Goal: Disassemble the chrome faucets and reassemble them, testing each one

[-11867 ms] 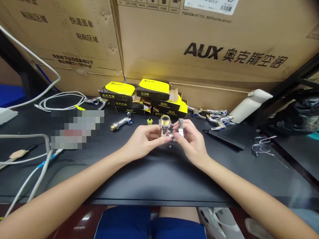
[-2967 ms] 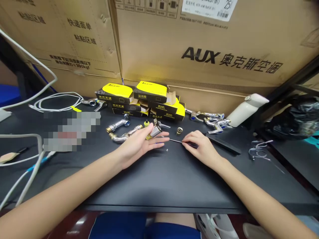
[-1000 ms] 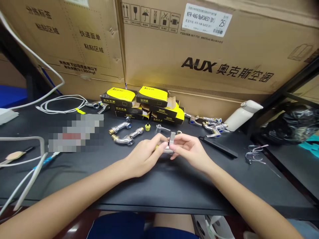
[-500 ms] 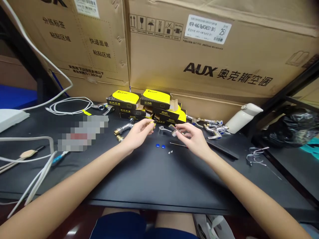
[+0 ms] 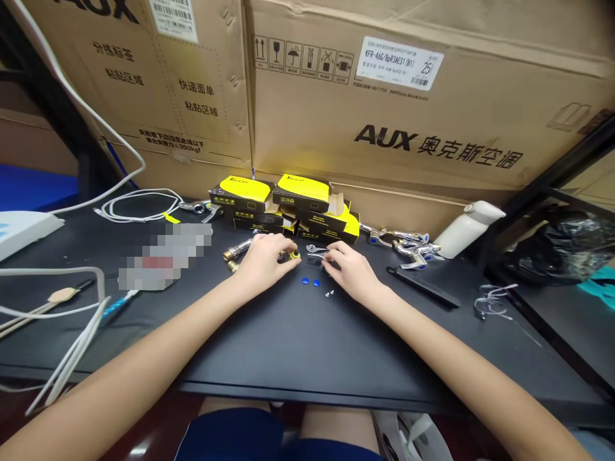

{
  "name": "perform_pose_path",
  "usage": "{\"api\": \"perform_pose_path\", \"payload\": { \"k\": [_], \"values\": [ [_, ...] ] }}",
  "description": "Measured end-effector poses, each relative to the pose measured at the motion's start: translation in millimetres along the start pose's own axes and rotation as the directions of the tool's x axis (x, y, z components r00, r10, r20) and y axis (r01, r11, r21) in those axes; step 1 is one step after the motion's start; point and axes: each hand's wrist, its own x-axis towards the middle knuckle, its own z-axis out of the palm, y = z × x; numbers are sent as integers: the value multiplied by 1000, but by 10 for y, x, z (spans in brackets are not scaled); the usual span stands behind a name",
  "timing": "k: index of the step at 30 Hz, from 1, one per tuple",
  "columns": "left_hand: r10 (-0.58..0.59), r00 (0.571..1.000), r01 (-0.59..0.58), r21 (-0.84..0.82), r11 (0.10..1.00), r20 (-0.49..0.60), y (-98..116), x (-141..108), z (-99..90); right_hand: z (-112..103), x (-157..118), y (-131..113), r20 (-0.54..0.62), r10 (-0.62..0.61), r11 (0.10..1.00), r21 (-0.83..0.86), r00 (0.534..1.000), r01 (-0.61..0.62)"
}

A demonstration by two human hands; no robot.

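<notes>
My left hand [image 5: 264,257] is closed around a small dark part with a yellow ring [image 5: 295,255] at its end; the fingers cover most of it. To its right, my right hand [image 5: 353,270] pinches a chrome faucet handle [image 5: 316,257] low over the table. Just behind that one lies another chrome handle [image 5: 314,248]. In front of the hands are two blue caps [image 5: 311,282] and a pair of tiny screws [image 5: 329,293]. A chrome faucet body with brass ends [image 5: 235,251] lies beside my left hand, partly hidden by it.
Stacked black-and-yellow boxes [image 5: 302,195] stand behind the hands, against large cartons [image 5: 307,115]. More chrome faucets [image 5: 416,246], a white bottle [image 5: 471,229], a black strip-like object [image 5: 423,287] and glasses [image 5: 494,301] are on the right. White cables [image 5: 98,282] run along the left.
My right hand has lowered its chrome piece to the table, beside the other handle. My left hand has turned and dropped slightly, showing more of the yellow-ringed part. The view has shifted a little.
</notes>
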Motion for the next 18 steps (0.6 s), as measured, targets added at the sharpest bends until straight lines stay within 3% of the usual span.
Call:
{"api": "perform_pose_path", "payload": {
  "k": [9,14,16,18],
  "values": [
    [-49,997,48,20,999,55,-21,10,29,19,119,7,68,43,999,-17,997,-42],
    [-82,995,80,46,996,47,-75,46,-180,51,164,19,88,53,999,-4,995,-53],
    [-101,987,100,15,995,123,-141,53,-308,47,164,20,80,53,998,17,995,-54],
    [-132,945,154,-49,987,300,-210,48,-410,20,148,9,66,56,998,37,996,-58]
  ]
}}
